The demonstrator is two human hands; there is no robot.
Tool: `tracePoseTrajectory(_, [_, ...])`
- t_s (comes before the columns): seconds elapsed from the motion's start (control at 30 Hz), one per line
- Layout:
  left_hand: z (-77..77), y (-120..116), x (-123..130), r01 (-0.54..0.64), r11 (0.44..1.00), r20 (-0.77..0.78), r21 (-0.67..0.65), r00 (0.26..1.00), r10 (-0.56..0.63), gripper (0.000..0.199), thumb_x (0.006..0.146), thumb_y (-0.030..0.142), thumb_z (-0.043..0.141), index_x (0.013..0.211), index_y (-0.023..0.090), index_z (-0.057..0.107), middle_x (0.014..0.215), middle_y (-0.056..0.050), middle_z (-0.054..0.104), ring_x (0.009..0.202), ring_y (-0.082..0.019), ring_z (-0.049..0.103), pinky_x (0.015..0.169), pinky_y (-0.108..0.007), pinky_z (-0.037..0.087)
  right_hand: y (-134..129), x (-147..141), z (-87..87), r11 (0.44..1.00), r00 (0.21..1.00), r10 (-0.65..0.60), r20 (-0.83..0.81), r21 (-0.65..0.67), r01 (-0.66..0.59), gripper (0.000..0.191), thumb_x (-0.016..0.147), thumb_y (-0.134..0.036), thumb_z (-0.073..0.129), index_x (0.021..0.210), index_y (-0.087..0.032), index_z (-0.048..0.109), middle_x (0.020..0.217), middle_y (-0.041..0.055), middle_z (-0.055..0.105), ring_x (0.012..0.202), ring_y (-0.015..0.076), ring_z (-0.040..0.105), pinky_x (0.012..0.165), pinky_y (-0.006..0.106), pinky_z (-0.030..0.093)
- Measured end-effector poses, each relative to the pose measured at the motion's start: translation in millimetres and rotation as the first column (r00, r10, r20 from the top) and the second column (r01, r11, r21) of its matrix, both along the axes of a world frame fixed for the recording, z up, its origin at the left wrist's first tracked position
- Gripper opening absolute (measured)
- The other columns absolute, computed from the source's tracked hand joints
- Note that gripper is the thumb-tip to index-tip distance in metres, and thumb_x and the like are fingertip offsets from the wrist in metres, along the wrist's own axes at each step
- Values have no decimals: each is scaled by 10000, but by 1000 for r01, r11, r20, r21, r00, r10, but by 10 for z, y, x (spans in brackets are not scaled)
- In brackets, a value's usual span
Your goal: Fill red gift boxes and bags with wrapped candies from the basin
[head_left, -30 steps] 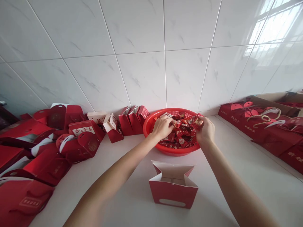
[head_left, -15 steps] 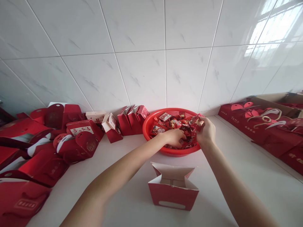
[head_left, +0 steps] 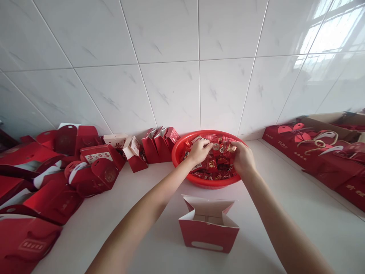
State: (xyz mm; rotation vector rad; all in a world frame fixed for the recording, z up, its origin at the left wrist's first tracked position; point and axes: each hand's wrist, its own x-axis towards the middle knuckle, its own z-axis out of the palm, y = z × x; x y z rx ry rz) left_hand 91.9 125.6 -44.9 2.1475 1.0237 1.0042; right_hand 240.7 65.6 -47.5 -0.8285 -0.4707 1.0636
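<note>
Over a red plastic basket (head_left: 205,184) of wrapped candies (head_left: 219,165), both my hands work close together. My left hand (head_left: 200,150) is closed in a pinch above the left half of the candies; what its fingertips hold, if anything, cannot be made out. At the basket's right rim, my right hand (head_left: 244,158) is closed around wrapped candy (head_left: 230,147), partly hidden by the fingers. Nearer to me, a red paper box (head_left: 209,232) stands upright with its top open. Its white inside and bottom show, with nothing lying in it.
Several small gift boxes (head_left: 136,156) stand along the tiled wall, left of the basket. Many red boxes (head_left: 94,177) crowd the left side of the white counter (head_left: 154,239). On the right lie red bags (head_left: 285,142) with rope handles, beside an open carton (head_left: 327,123).
My left hand has lifted out of the candies, moving up and left. My right hand has shifted slightly down and left, its candy now lower over the basket. The open box stays put.
</note>
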Motion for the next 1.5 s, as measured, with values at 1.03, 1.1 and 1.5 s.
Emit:
tracePoseTrajectory(1.03, [9,-84,-120,108,917,-617,-385,709,-342,359,619,74,668,935,207,774,788,-27,759,701,-203,701,587,-246,489,-6,2,11,998,997,-68,-21,6,68,127,589,-181,770,661,-173,666,617,-9,677,556,135,630,436,211,510])
tracePoseTrajectory(1.1, [18,-87,-128,64,972,-638,-225,745,-197,387,617,24,629,921,208,783,800,-40,767,752,-219,711,634,-261,499,-5,1,8,998,998,-68,-14,9,68,128,579,-187,769,662,-178,672,618,-12,677,558,136,628,429,210,505])
tracePoseTrajectory(1.5, [31,-204,-35,195,932,-705,-304,612,-358,340,585,107,701,866,267,806,768,-14,754,667,-218,680,580,-263,457,-16,-6,19,999,999,-50,-17,-6,50,124,589,-185,760,661,-183,660,611,-18,667,540,137,616,427,226,493])
